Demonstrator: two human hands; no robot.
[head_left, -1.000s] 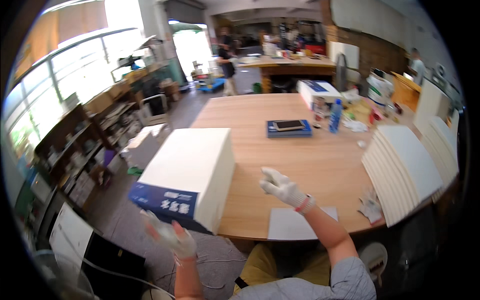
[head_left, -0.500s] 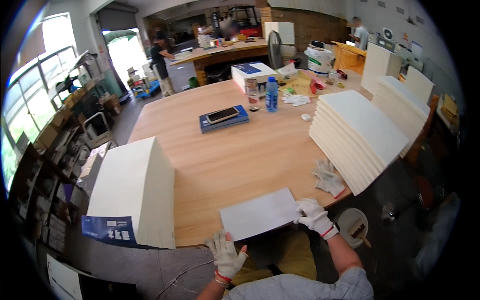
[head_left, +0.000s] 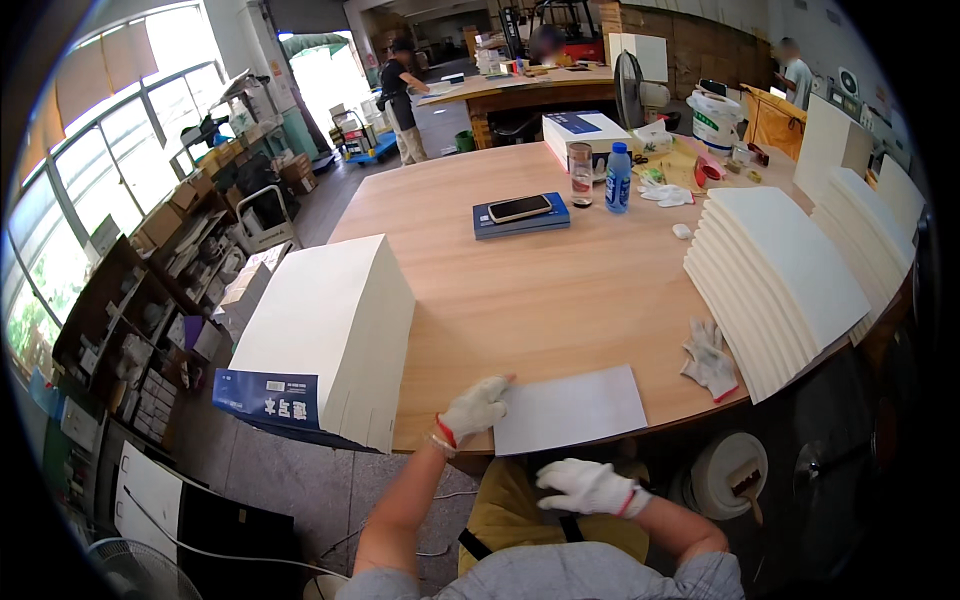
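The left hand [head_left: 476,408] has moved onto the white sheet [head_left: 570,408], fingers spread flat on its left edge (long axis along the counter [head_left: 560,290] edge); the right hand [head_left: 590,487], loosely curled, hangs below.

The white sheet [head_left: 570,408] hangs over the table [head_left: 560,290] edge at six o'clock, its near edge partly behind the right hand [head_left: 588,487]. The left hand [head_left: 475,408] covers its nine o'clock corner. At twelve o'clock, distant people are blurred. Small items by the bottle [head_left: 618,177] are too tiny to identify.
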